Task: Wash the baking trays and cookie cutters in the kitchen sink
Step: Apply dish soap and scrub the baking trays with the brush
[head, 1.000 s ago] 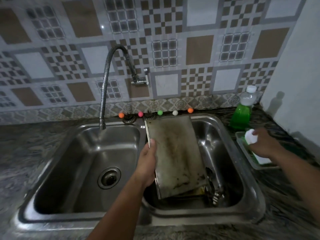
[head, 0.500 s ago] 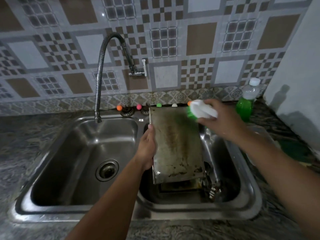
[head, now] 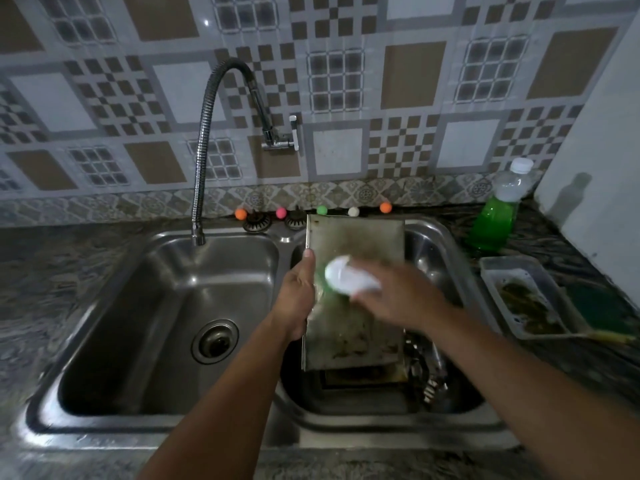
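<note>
Scrubbing step: stained rectangular metal baking tray [head: 360, 271], propped in right sink basin [head: 446, 251], gripped by left hand [head: 297, 299]; white-handled green brush [head: 341, 277] clasped in right hand [head: 398, 299]. Next, lower tray area presumably to be scrubbed.

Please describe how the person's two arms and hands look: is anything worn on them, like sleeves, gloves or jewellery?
Both forearms are bare as far as the frame shows; no sleeve is visible. The left hand wears no glove, and no ring or watch can be seen. The right hand is also ungloved, but motion blur hides fine details such as rings.
</note>
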